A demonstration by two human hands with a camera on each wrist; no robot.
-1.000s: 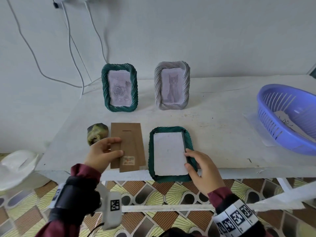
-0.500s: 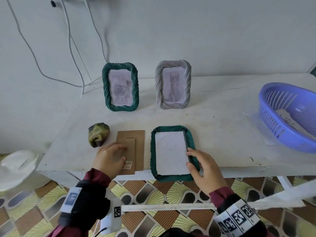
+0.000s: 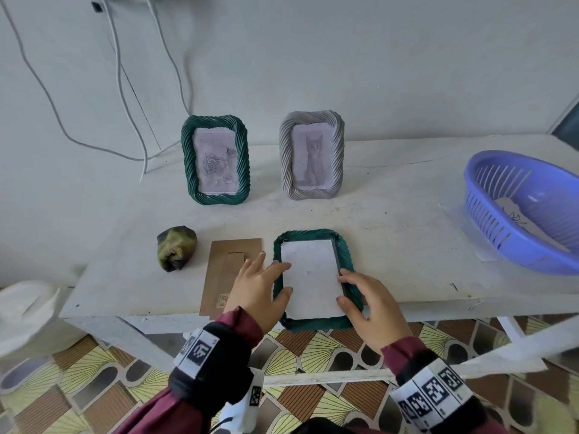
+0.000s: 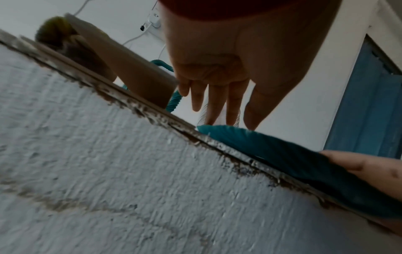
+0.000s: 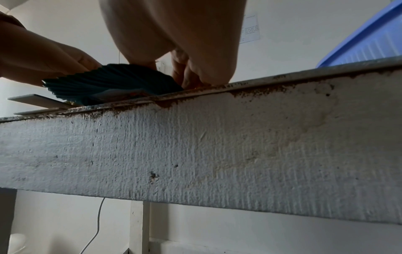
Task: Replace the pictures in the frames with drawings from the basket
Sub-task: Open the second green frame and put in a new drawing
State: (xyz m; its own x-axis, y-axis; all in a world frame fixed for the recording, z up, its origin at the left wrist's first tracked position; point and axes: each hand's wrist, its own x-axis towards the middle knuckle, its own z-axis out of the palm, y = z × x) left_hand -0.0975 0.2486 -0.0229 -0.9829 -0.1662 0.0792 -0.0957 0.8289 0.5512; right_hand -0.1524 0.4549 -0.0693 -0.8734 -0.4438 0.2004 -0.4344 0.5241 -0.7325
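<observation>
Lying face-down betw. hands: green frame (image 3: 346,261) | L hand (image 3: 255,288) fingers flat on paper (image 3: 311,277) | R hand (image 3: 369,303) gripping edge

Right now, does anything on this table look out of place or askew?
Yes: the face-down green frame and the brown backing board both stick out past the table's front edge. A crumpled greenish wad lies left of the board.

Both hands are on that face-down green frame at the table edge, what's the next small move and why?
Probably lift the white sheet out of the face-down green frame. The brown backing board already lies beside it, and the left hand and right hand sit at the sheet's two side edges, so nothing visible covers it.
</observation>
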